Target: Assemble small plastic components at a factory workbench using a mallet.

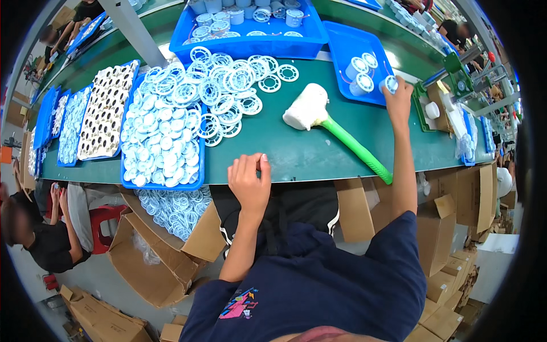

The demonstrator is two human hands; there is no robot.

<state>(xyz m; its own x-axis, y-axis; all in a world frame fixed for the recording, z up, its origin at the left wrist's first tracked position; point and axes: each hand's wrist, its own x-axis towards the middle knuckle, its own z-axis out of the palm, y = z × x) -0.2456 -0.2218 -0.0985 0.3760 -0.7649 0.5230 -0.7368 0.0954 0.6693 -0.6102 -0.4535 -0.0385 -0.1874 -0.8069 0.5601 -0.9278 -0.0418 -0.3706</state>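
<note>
At the right, my right hand (398,98) reaches into a shallow blue tray (341,43) and closes its fingers on a pale-blue cylindrical part (390,84) with a ring-shaped top. Three similar parts (357,67) stand beside it in that tray. My left hand (249,178) rests at the table's front edge, fingers curled in a loose fist with nothing visible in them. Between the hands lies a mallet with a white head (307,107) and a bright green handle (358,147); neither hand touches it.
Pale-blue rings (231,77) lie heaped on the green table (250,131), next to a blue tray (203,165) of small round caps. Behind is a blue bin (250,47) of cylinders. A green press (456,74) stands right. Cardboard boxes (154,262) crowd the floor; a person sits at left.
</note>
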